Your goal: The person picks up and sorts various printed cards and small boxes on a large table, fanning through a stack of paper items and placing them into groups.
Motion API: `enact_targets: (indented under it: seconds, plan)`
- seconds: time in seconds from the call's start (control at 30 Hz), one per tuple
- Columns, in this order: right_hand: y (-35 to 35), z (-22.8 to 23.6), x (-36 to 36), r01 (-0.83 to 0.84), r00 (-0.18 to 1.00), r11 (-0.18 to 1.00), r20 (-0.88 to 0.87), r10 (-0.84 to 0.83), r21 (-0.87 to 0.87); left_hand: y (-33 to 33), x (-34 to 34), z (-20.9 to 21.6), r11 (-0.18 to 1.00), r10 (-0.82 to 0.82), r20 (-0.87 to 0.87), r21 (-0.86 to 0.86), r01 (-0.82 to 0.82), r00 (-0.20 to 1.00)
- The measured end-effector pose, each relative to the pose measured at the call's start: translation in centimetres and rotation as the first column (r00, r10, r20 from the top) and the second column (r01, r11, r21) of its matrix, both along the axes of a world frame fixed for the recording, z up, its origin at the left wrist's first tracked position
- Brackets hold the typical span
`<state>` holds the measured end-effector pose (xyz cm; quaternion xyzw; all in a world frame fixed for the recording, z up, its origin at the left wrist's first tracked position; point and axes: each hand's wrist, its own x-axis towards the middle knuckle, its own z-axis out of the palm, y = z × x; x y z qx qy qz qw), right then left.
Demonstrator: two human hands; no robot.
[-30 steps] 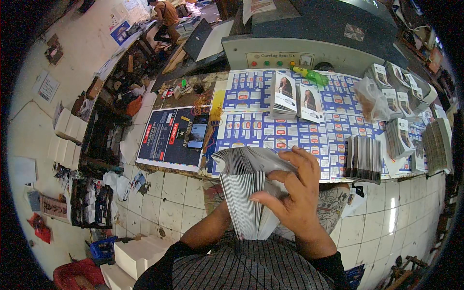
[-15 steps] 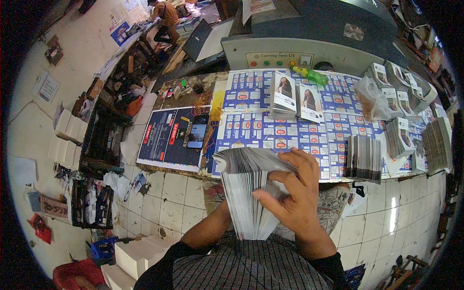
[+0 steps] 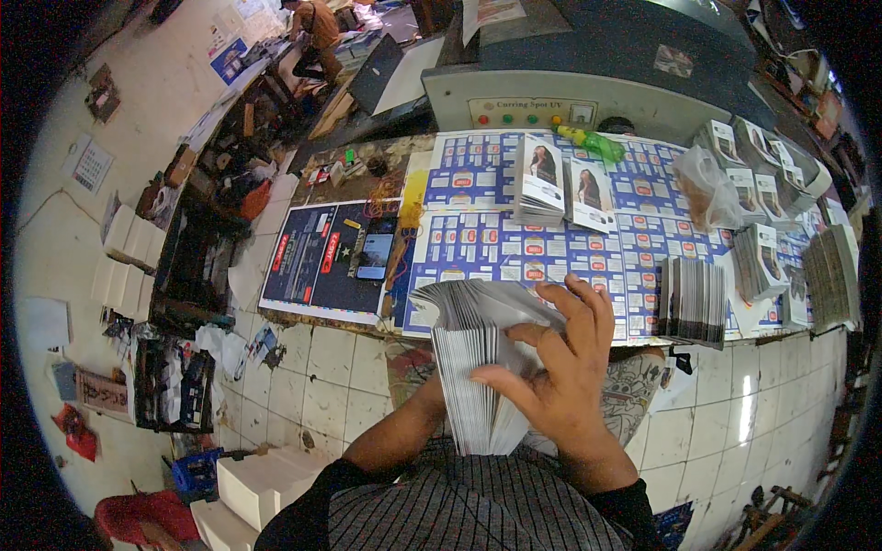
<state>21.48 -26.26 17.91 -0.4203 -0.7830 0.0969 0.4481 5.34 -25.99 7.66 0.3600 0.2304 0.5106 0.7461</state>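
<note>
A thick stack of folded white leaflets [image 3: 466, 367] stands upright in front of my torso, its many edges facing up at me and its far end fanning over. My left hand [image 3: 430, 401] supports it from the left and behind; the wrist shows, but the fingers are hidden by the paper. On the right side, my right hand [image 3: 562, 367] grips the leaflets, with the thumb laid across their edges and the index finger bent against the sheets. Its other fingers are raised and curved away from the paper.
Printed blue-and-white sheets [image 3: 565, 266] cover the table. On them lie leaflet piles [image 3: 540, 179], a bundle standing on edge [image 3: 691, 301], a plastic bag [image 3: 707, 188] and a green bottle [image 3: 602, 147]. A phone [image 3: 374, 256] rests at left. Behind stands a grey machine [image 3: 533, 96].
My right thumb has slid left across the leaflet edges, and the fingers have lifted slightly. The stack's left side has shifted a little to the right.
</note>
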Motion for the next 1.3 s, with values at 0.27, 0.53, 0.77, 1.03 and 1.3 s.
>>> enact_targets:
  seconds: [0.27,0.53,0.77,1.03,1.3]
  plan:
    - [0.2,-0.4,0.1,-0.007,1.000,1.000,-0.007,0.007,-0.010,0.5,0.0,-1.5,0.991,0.031,0.120,-0.133,-0.015,0.992]
    - [0.2,-0.2,0.1,-0.023,1.000,1.000,-0.022,0.023,-0.010,0.1,0.3,-0.4,0.999,0.050,-0.001,-0.006,-0.050,0.999]
    - [0.2,-0.1,0.2,-0.040,0.999,0.999,-0.032,0.040,-0.017,0.1,0.4,-0.9,0.995,0.060,-0.059,0.081,-0.055,0.996]
    - [-0.1,0.6,-0.5,0.051,0.995,0.996,-0.077,-0.056,-0.067,0.1,0.5,-0.3,0.998,0.058,0.159,-0.031,-0.054,0.986]
    - [-0.2,0.4,-0.2,0.006,0.998,1.000,0.060,-0.004,-0.028,-0.3,0.4,2.2,0.992,0.094,-0.070,0.091,-0.088,0.993]
